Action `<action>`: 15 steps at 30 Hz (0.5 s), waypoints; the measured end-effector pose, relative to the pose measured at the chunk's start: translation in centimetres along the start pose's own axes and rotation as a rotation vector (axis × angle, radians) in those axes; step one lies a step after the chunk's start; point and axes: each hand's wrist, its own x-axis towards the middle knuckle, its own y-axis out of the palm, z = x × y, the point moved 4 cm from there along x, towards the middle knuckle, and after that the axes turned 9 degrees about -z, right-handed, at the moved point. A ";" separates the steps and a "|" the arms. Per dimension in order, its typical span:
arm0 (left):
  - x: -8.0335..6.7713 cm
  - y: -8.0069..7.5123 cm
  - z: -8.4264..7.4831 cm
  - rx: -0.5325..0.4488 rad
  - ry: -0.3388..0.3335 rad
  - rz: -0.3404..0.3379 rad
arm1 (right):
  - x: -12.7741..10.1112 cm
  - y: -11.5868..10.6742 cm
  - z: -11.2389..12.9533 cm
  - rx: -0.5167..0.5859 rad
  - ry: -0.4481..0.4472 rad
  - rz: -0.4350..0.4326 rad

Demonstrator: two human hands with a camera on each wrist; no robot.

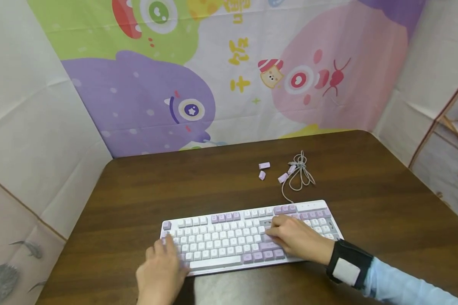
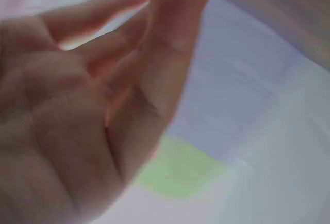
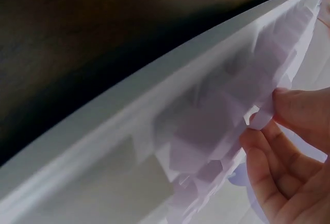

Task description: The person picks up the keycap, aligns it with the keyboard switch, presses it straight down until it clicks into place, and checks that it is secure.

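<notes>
While the right hand (image 1: 295, 235) pinched a lilac keycap (image 3: 264, 117) between its thumb and fingertips, at the right-hand part of the keyboard (image 1: 229, 235), the left hand (image 1: 160, 264) lay at the other end with its fingers loosely extended. Whether the pinched piece was quite free of the keyboard could not be told, nor whether the left fingertips touched the keys. A black wristband (image 1: 349, 262) with a pale patch circled the right wrist, next to a light blue sleeve (image 1: 408, 286).

White and lilac caps filled most of the keyboard's rows; grey base showed through gaps beside the right hand and at the number pad's right edge. Behind it, four loose keycaps (image 1: 264, 165) lay on the table (image 1: 187, 182), two of them right by the bundled pale cable (image 1: 308, 177), which ran to the keyboard's rear edge.

The table was dark brown, with rounded back corners. Beyond it hung a bright cloth (image 1: 244, 114) printed with cartoon creatures, flanked by pale sheets (image 1: 34, 80).
</notes>
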 end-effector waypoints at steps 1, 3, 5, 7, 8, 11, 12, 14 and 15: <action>0.0 -0.5 -1.7 -0.015 0.075 -0.043 | 0.0 0.0 0.0 -0.004 0.007 -0.005; 0.1 -1.0 -5.4 -0.040 0.270 -0.104 | 0.0 0.2 0.0 -0.014 0.036 -0.008; 0.3 -1.0 -8.7 -0.056 0.466 -0.142 | 0.1 0.3 -0.1 -0.018 0.064 -0.016; 0.6 -0.6 -11.1 -0.053 0.601 -0.163 | 0.2 0.3 -0.2 -0.017 0.083 -0.025; 0.7 -0.3 -12.0 -0.038 0.644 -0.187 | 0.2 0.4 -0.2 -0.015 0.089 -0.027; 1.2 0.8 -13.7 -0.016 0.704 -0.235 | 0.2 0.4 -0.3 -0.005 0.097 -0.036; 1.4 1.1 -14.0 -0.013 0.712 -0.247 | 0.2 0.5 -0.3 -0.003 0.098 -0.039; 1.6 1.7 -14.4 -0.012 0.719 -0.273 | 0.2 0.5 -0.4 -0.005 0.103 -0.040; 1.6 1.9 -14.5 -0.013 0.719 -0.285 | 0.2 0.5 -0.4 -0.008 0.105 -0.041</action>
